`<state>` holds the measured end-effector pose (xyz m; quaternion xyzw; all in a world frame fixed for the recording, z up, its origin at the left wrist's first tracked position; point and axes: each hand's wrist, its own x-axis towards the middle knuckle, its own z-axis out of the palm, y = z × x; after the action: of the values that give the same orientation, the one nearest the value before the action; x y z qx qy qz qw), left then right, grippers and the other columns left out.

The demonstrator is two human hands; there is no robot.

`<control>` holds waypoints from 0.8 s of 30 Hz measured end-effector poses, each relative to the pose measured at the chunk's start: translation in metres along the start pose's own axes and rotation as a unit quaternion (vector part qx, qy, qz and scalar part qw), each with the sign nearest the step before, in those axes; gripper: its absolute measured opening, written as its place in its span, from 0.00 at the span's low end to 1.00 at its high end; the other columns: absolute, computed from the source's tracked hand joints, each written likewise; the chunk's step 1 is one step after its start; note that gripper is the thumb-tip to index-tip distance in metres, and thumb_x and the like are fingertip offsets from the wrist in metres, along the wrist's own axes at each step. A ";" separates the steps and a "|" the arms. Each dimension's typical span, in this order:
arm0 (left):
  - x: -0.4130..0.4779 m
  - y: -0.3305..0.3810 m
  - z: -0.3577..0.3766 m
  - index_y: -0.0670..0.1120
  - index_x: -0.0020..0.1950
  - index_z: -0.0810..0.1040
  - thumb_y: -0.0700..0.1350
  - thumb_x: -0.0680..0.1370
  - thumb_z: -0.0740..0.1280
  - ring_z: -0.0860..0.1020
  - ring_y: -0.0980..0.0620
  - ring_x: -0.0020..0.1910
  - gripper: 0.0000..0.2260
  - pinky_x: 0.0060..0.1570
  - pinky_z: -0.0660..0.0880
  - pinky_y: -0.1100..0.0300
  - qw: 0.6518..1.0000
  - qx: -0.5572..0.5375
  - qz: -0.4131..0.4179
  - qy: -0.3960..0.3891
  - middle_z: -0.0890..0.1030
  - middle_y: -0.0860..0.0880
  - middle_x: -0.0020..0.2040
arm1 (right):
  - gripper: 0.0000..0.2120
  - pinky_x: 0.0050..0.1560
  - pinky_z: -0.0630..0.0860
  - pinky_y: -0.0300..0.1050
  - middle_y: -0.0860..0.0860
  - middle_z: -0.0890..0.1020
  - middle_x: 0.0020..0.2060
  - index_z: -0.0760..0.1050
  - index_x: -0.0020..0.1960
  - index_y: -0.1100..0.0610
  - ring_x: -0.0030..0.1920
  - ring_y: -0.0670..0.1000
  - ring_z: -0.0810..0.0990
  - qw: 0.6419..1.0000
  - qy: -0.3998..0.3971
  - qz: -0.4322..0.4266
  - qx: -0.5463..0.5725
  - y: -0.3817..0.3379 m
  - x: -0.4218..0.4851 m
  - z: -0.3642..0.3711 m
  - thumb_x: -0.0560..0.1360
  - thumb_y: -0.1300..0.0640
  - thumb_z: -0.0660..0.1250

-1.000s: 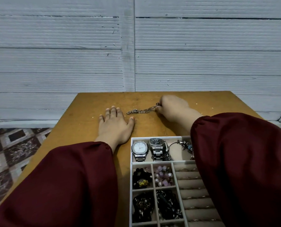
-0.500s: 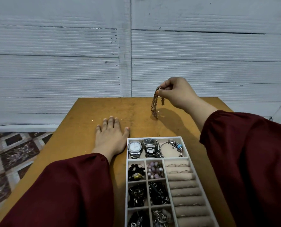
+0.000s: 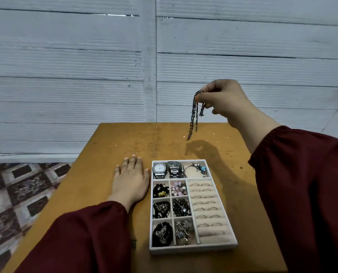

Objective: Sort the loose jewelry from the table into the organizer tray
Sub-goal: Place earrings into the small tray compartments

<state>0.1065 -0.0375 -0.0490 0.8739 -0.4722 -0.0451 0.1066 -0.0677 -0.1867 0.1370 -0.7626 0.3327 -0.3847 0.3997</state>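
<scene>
We see a worn, ochre wooden table [image 3: 124, 138], its top scuffed and flecked with pale specks. Behind it stands a wall of white ribbed panels [image 3: 65, 66], split by a vertical seam. Our dark red sleeves [image 3: 81, 239] frame a patterned tile floor [image 3: 12, 194] at left.

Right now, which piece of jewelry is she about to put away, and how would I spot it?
Start at the white compartmented organizer tray on the brown wooden table, then look up past its far end. There the raised right hand pinches a dark metal link chain, doubled over and dangling clear of the tabletop. It is the only piece in the air; every other sits in the tray.
</scene>
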 end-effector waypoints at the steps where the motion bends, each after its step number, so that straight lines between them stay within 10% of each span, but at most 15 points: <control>1: -0.004 0.000 0.000 0.46 0.78 0.50 0.55 0.82 0.45 0.47 0.47 0.78 0.25 0.75 0.45 0.48 1.000 0.000 0.000 0.001 0.50 0.47 0.79 | 0.07 0.30 0.69 0.38 0.50 0.78 0.35 0.75 0.38 0.55 0.34 0.48 0.75 1.000 -0.003 0.005 0.003 -0.003 -0.003 -0.003 0.70 0.63 0.72; 24: -0.039 0.003 0.000 0.47 0.78 0.50 0.55 0.82 0.45 0.47 0.48 0.77 0.26 0.74 0.45 0.48 1.000 0.003 -0.007 0.014 0.50 0.47 0.79 | 0.05 0.37 0.76 0.47 0.48 0.79 0.30 0.80 0.38 0.56 0.34 0.51 0.77 0.989 -0.057 0.071 -0.114 0.043 -0.051 0.010 0.67 0.61 0.75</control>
<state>0.0826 -0.0071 -0.0490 0.8779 -0.4649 -0.0327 0.1102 -0.0921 -0.1613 0.0796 -0.7984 0.4041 -0.2707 0.3551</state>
